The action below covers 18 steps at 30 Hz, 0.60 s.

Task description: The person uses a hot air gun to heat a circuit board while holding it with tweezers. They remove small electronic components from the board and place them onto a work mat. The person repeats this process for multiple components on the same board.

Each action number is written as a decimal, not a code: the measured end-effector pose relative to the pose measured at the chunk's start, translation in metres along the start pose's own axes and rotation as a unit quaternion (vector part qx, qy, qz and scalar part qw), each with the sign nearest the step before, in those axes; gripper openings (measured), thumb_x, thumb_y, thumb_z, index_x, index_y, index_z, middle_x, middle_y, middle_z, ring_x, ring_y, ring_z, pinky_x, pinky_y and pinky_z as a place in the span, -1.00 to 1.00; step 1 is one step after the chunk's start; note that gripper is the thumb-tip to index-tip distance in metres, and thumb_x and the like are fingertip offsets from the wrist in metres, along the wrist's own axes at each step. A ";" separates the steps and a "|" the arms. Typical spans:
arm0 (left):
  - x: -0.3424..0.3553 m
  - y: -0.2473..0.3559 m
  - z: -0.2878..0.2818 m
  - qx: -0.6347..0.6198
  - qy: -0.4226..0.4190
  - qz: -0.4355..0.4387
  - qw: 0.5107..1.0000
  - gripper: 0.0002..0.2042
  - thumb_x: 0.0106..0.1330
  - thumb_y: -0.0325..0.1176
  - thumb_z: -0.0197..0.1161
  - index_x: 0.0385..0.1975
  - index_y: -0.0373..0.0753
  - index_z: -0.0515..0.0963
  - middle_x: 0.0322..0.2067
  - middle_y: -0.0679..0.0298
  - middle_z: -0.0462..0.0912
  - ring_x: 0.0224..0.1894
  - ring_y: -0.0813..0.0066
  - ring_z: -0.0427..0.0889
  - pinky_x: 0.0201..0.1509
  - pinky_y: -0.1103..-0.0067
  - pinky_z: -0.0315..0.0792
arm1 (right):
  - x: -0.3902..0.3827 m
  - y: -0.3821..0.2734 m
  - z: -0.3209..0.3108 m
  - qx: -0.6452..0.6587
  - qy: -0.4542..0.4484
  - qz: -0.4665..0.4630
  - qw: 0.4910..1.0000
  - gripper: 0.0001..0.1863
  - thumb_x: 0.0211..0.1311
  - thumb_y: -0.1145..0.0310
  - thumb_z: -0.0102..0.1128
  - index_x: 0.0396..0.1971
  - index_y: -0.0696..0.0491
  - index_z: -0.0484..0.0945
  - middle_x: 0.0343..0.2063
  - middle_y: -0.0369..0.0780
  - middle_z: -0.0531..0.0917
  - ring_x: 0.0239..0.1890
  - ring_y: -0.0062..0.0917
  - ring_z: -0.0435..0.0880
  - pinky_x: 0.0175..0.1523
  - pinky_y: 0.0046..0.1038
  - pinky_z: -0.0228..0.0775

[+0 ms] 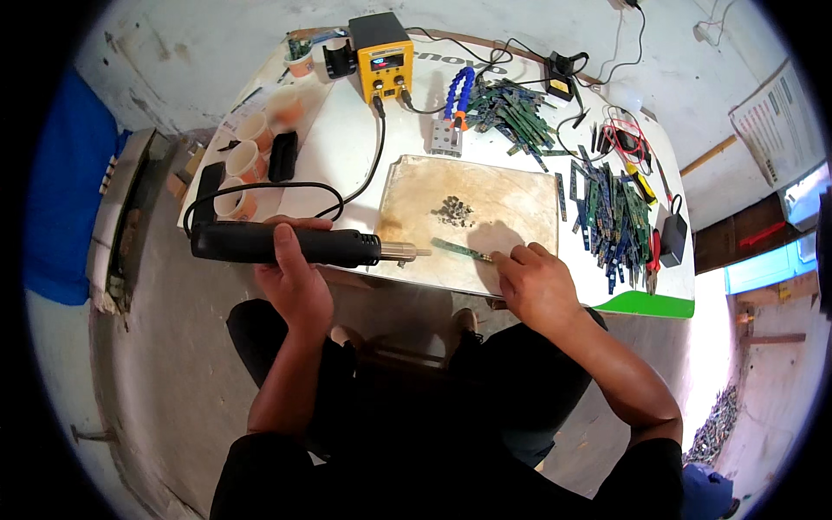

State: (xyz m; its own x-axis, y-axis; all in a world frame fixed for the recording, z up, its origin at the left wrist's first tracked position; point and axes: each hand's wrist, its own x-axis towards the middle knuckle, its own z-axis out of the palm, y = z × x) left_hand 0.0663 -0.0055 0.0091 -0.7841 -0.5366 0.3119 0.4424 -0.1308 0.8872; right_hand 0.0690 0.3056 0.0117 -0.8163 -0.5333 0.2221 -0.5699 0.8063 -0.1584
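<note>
My left hand (297, 282) is wrapped round the black handle of a hot air gun (286, 244). Its metal nozzle points right, toward a narrow green circuit board strip (461, 250). The strip's right end is pinched in the fingers of my right hand (536, 282), above the near part of a stained, pale square board (407, 195). A small gap lies between nozzle and strip. On the square board, beyond the strip, is a little heap of small dark chips (453, 211).
A yellow and black soldering station (381, 56) stands at the back, its cable running to the gun. Piles of circuit board strips (511, 113) (615, 212) lie back right and right, near red-handled pliers (654, 251). Paper cups (245, 160) line the left; a blue flexible arm (459, 91) stands mid-table.
</note>
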 end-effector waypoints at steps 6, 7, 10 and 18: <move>0.018 -0.013 0.017 -0.045 -0.064 -0.002 0.997 -0.79 0.56 -0.29 0.00 -0.09 -0.34 0.38 -0.35 0.03 0.71 -0.25 0.42 0.66 -0.01 0.53 0.48 | 0.000 -0.006 0.011 -0.020 0.001 0.031 0.999 -0.72 0.02 0.50 0.20 -0.19 0.11 0.64 -0.43 -0.19 0.54 -0.27 -0.25 0.57 -0.17 -0.29 0.49; 0.021 -0.015 0.018 -0.045 -0.077 -0.002 0.996 -0.80 0.56 -0.30 0.00 -0.09 -0.33 0.38 -0.35 0.03 0.71 -0.24 0.42 0.66 0.00 0.54 0.47 | 0.001 -0.006 0.014 -0.014 0.005 0.035 0.999 -0.72 0.01 0.50 0.20 -0.20 0.11 0.64 -0.43 -0.19 0.54 -0.27 -0.25 0.57 -0.16 -0.30 0.49; 0.026 -0.019 0.021 -0.057 -0.077 -0.007 0.995 -0.82 0.57 -0.31 -0.01 -0.08 -0.32 0.38 -0.35 0.04 0.71 -0.24 0.43 0.65 0.02 0.54 0.46 | 0.005 -0.005 0.019 -0.003 0.020 0.039 0.999 -0.74 0.01 0.51 0.23 -0.23 0.10 0.67 -0.44 -0.20 0.54 -0.30 -0.26 0.56 -0.18 -0.30 0.48; 0.028 -0.011 0.028 -0.028 -0.115 0.004 0.993 -0.84 0.55 -0.34 0.02 -0.12 -0.32 0.40 -0.40 0.13 0.73 -0.30 0.54 0.63 -0.05 0.61 0.48 | 0.000 -0.007 0.020 -0.005 0.027 0.051 0.998 -0.68 0.03 0.48 0.24 -0.14 0.08 0.67 -0.43 -0.21 0.54 -0.27 -0.28 0.57 -0.14 -0.31 0.50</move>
State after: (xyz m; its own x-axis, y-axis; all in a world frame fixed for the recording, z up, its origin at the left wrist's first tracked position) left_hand 0.0275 0.0046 0.0173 -0.8567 -0.3333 0.3935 0.4670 -0.1775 0.8663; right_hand 0.0713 0.2947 -0.0060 -0.8633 -0.4344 0.2568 -0.4834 0.8580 -0.1736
